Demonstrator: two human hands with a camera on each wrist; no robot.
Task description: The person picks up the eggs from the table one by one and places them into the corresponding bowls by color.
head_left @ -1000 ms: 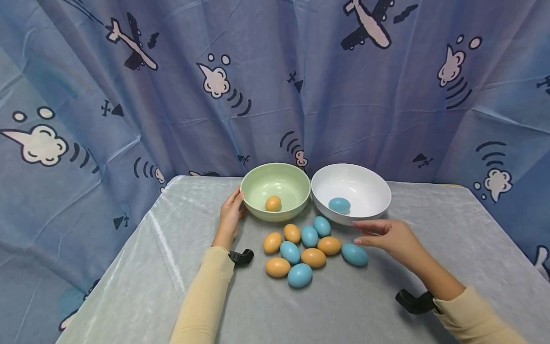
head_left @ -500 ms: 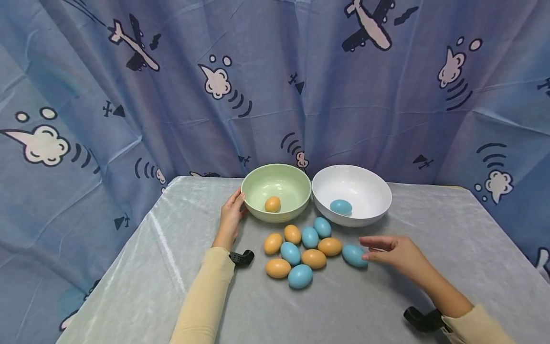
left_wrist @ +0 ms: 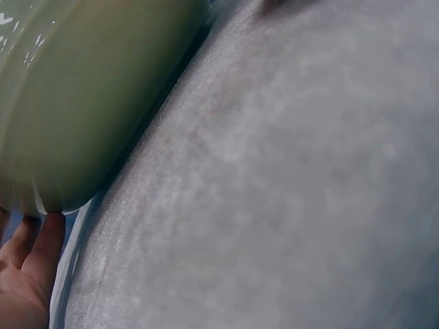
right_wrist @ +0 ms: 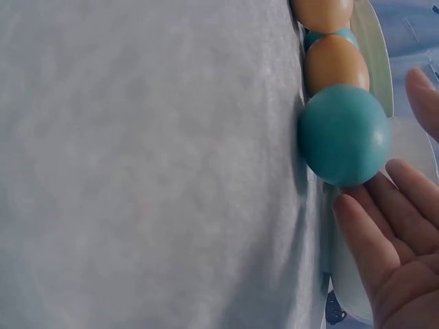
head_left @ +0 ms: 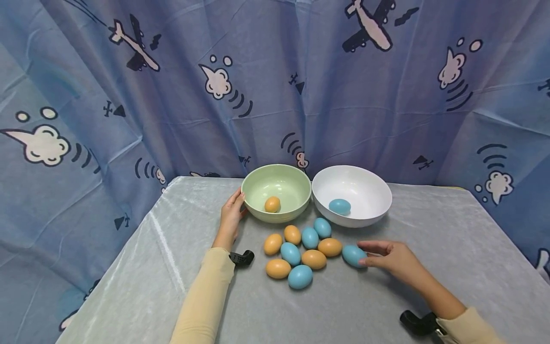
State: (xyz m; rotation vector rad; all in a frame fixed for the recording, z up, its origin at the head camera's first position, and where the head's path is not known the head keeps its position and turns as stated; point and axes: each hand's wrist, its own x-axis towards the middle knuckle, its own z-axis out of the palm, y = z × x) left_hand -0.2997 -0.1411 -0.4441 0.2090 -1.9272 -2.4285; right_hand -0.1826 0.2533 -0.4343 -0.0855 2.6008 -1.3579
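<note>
My left hand (head_left: 231,217) rests against the left side of a light green bowl (head_left: 296,196). In the left wrist view its straight fingers (left_wrist: 46,247) touch the bowl's outer wall. A single orange egg (head_left: 272,204) lies in that bowl. A white bowl (head_left: 365,191) stands beside it with a blue egg (head_left: 339,206) inside. At the right end of the loose eggs, my right hand (head_left: 397,260) is at another blue egg (head_left: 354,256). Its fingers (right_wrist: 367,236) are extended and spread from the thumb; the right wrist view shows them not closed round the egg.
Several other orange eggs (head_left: 313,259) and blue eggs (head_left: 300,277) lie clustered on the grey cloth-covered table (head_left: 180,239), in front of both bowls. A blue patterned curtain (head_left: 266,86) hangs behind the table.
The right hand has moved down and a little right, away from the white bowl's rim, then closer to the rightmost blue egg. The left hand stays at the green bowl.
</note>
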